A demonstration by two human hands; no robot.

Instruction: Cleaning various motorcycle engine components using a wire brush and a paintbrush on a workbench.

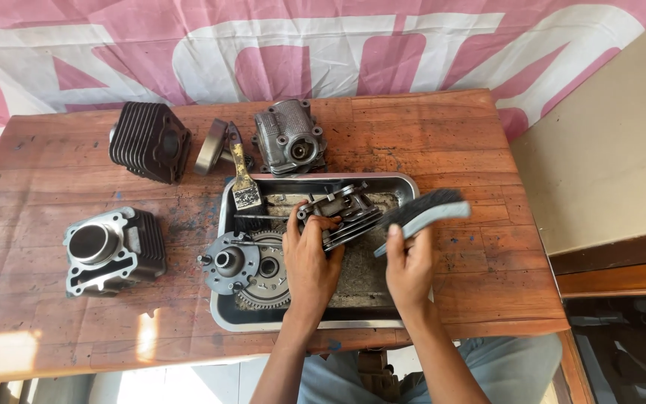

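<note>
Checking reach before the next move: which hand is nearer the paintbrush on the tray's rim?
Left. The left hand grips a metal part just right of the paintbrush; the right hand holds a dark brush farther right.

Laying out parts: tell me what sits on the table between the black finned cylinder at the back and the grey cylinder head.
In the head view, a metal ring and a paintbrush lie between the black finned cylinder and the cylinder head.

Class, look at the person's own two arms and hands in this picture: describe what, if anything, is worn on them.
Both forearms are bare as far as the frame shows: no sleeves in view. The left hand and right hand wear no gloves, and no watch, ring or bracelet shows on either. Below the arms, light grey-blue clothing shows on the person's lap.
</note>
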